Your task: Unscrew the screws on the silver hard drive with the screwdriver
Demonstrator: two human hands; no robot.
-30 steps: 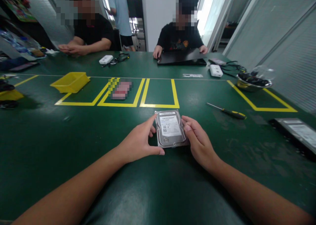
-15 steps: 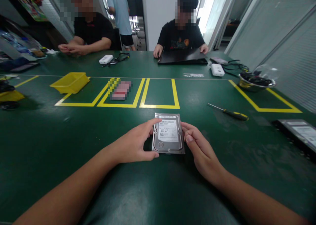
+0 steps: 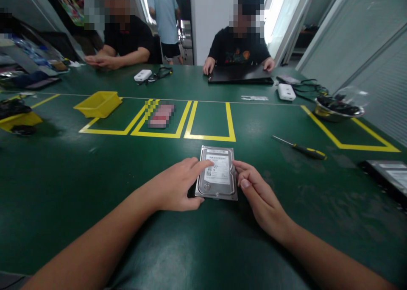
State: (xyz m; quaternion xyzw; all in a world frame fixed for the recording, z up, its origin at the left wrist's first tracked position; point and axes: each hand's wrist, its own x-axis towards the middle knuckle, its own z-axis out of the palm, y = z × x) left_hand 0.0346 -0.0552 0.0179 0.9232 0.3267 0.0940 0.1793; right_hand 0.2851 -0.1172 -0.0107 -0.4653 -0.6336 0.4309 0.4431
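I've got the hard drive [image 3: 217,173] flat on the bench [image 3: 95,188], left hand [image 3: 178,188] and right hand [image 3: 257,192] pinching its sides, partly closed; I'd keep pressure even, fingertips off the label.

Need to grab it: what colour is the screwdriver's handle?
Black and yellow, on the screwdriver, seen in the head view.

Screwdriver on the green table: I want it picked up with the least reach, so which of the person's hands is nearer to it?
Right. The right hand lies left of the screwdriver, at the hard drive's right edge; the left hand is beyond the drive.
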